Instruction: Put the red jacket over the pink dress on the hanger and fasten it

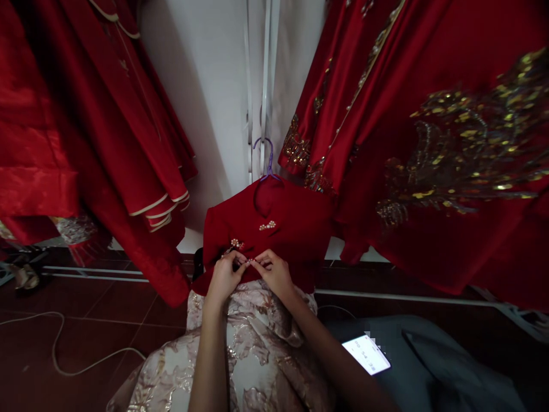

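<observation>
A small red jacket (291, 220) hangs on a purple hanger (269, 155) against a white wall, above a cream and gold brocade skirt (257, 355). Pearl clasps (267, 226) run down its front. My left hand (225, 274) and my right hand (274, 273) meet at the jacket's lower front. Both hands have their fingers pinched together on a small pearl fastening (250, 262) between them.
Red satin garments (98, 131) hang at the left. Red gowns with gold sequin embroidery (450, 149) hang at the right. A lit phone (366, 353) lies on grey cloth at the lower right. A white cable (60, 355) snakes over the dark red tile floor.
</observation>
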Tool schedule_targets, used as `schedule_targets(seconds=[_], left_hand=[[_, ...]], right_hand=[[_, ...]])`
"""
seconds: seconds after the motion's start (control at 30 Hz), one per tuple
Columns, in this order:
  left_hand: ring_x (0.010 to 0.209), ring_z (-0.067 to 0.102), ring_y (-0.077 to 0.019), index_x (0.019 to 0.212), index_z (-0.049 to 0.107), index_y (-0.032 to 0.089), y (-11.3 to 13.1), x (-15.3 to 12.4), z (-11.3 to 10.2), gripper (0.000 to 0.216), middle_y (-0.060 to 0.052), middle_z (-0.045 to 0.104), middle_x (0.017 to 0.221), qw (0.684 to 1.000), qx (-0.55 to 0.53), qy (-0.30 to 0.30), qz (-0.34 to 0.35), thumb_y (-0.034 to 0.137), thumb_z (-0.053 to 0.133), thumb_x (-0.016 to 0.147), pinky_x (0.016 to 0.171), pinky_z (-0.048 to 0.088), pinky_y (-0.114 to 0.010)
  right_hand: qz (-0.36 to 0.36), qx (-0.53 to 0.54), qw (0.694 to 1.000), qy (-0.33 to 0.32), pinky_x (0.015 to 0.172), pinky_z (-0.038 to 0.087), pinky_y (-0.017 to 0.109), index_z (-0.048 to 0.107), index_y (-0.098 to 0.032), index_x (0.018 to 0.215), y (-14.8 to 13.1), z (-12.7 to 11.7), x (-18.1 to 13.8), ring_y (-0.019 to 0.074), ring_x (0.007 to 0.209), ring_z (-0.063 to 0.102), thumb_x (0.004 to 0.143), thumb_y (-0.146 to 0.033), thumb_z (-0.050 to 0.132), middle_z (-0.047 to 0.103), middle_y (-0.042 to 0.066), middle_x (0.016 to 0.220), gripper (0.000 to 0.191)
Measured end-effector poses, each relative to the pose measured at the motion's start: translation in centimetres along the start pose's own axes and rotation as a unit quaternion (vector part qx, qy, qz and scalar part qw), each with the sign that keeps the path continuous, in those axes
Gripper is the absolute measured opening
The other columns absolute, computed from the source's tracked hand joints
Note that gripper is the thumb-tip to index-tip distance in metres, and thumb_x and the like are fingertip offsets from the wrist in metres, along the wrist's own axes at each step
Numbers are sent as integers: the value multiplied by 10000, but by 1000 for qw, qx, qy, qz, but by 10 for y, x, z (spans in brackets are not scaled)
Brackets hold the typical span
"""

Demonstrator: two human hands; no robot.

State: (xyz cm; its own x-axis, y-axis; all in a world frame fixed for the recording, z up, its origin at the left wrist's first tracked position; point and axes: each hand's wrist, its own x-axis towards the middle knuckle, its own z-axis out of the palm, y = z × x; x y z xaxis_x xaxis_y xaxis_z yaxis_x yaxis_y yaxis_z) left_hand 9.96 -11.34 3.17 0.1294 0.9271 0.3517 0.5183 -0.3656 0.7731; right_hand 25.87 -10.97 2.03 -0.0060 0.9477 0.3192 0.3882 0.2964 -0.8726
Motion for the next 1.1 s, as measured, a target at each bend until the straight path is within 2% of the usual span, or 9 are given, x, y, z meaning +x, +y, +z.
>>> schedule_targets(seconds=[0.23,0.33,0.43,0.6,0.7,0.83,0.93,1.1], left_hand=[[690,600,-119,787,627,171,4,0,1,100,-15,658,753,999,-30,19,-21,254,597,741,671,458,-229],[667,600,-116,760,632,148,4,0,1,145,-22,656,719,993,-106,19,-54,268,658,683,651,466,-218],[647,606,-114,776,633,119,0,3,2,275,-37,660,705,966,-228,38,-119,345,711,640,638,480,-213],[607,632,-124,833,651,91,-12,9,4,373,-75,684,716,900,-364,82,-226,432,677,684,629,516,-242],[601,639,-121,852,658,94,-16,11,7,326,-77,695,745,878,-391,133,-244,374,694,690,655,537,-262],[695,663,-134,857,670,78,-14,11,10,279,-106,706,823,845,-462,93,-253,314,695,710,745,543,-275],[740,669,-138,864,677,78,-9,12,13,262,-119,708,889,825,-498,90,-251,279,711,699,787,537,-281],[731,659,-116,857,696,100,-7,17,19,234,-103,711,915,819,-488,121,-276,223,726,661,756,530,-252]], right_hand=[[10,12,1000,4,599,515,272,602,-196,749,5,3,0,170,689,653,722,-407,645,691,34,749,217],[23,36,999,-4,624,516,280,606,-186,753,7,1,2,175,693,655,703,-431,658,691,47,747,256],[32,80,996,-34,660,511,289,611,-171,764,6,-9,5,175,708,654,686,-425,675,691,56,751,274],[85,148,974,-147,591,489,278,618,-150,755,-6,-36,5,172,686,639,631,-428,720,691,63,753,321],[97,156,958,-219,620,479,273,628,-143,759,-16,-53,2,150,675,626,619,-414,739,688,51,750,325],[109,153,942,-278,629,465,259,627,-130,756,-24,-68,-2,116,631,595,617,-394,753,675,36,727,324],[113,155,936,-294,613,463,256,620,-126,765,-24,-70,-3,111,618,585,616,-393,755,670,34,722,333],[108,151,936,-297,607,463,260,616,-128,758,-20,-65,-3,112,613,585,618,-411,750,669,33,714,344]])
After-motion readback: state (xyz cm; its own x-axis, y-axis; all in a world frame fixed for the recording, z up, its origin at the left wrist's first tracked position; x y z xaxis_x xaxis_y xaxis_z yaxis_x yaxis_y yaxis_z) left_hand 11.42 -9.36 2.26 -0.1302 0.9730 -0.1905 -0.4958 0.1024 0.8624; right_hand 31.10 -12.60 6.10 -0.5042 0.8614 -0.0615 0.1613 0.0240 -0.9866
